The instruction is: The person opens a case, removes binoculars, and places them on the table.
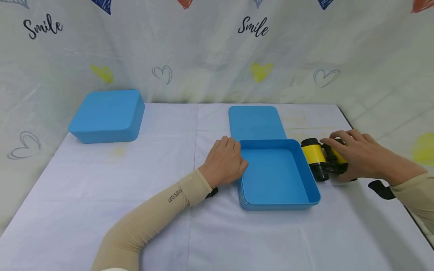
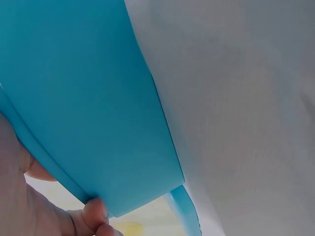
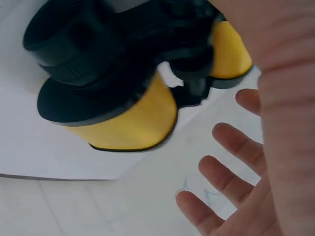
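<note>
An uncovered blue box (image 1: pixel 278 207) stands on the table with its bare inside facing up. My left hand (image 1: pixel 225 160) grips its left rim near the far corner; in the left wrist view the thumb and fingers (image 2: pixel 96 214) hold the edge of the wall (image 2: pixel 93 113). Just right of the box lie yellow and black binoculars (image 1: pixel 313 154). Over their right barrel reaches my right hand (image 1: pixel 366 154), its fingers spread and bent around that side. In the right wrist view the fingers (image 3: pixel 229 179) are apart beside the binoculars (image 3: pixel 133 123), with a gap showing.
Behind the box lies a flat blue lid (image 1: pixel 255 122). A second blue box (image 1: pixel 105 113), closed on top, stands at the table's back left. White cloth covers the table (image 1: pixel 162 233), and a printed curtain (image 1: pixel 210 49) hangs along its back edge.
</note>
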Demonstrator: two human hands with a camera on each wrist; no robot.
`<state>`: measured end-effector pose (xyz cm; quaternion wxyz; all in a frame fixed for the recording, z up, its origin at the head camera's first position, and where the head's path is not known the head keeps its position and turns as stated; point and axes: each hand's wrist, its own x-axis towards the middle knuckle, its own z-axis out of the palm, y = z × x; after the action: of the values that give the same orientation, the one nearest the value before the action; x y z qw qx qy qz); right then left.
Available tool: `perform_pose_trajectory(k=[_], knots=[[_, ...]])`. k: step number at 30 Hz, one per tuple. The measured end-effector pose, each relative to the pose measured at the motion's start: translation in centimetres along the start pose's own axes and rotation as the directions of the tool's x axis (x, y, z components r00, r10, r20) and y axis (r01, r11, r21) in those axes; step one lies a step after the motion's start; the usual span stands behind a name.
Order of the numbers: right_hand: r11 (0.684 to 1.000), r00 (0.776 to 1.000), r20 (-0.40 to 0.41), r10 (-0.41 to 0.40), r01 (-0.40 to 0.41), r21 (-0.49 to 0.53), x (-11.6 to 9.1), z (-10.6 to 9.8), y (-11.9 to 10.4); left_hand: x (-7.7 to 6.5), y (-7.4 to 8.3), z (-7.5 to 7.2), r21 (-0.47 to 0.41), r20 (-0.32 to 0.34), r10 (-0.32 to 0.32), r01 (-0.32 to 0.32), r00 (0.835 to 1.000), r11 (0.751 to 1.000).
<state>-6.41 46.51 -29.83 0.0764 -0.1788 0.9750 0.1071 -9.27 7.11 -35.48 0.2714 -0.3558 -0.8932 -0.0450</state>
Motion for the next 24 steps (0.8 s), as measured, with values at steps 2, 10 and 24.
perform_pose_trajectory(k=[2,10,24], knots=[[1.000,1.000,0.007,0.010,-0.010,0.007,-0.1,-0.6,-0.1,0.0,0.0,-0.1,0.012,-0.002,0.005,-0.005,1.000,1.000],[1.000,1.000,-0.023,0.016,-0.015,0.015,-0.2,-2.7,-0.4,0.1,-0.1,-0.2,0.027,-0.026,0.022,-0.021,0.999,0.999],[0.999,0.993,-0.110,-0.039,0.041,0.015,1.9,-6.3,-2.9,0.4,-0.2,-0.6,0.033,0.065,0.007,-0.009,0.998,0.999]])
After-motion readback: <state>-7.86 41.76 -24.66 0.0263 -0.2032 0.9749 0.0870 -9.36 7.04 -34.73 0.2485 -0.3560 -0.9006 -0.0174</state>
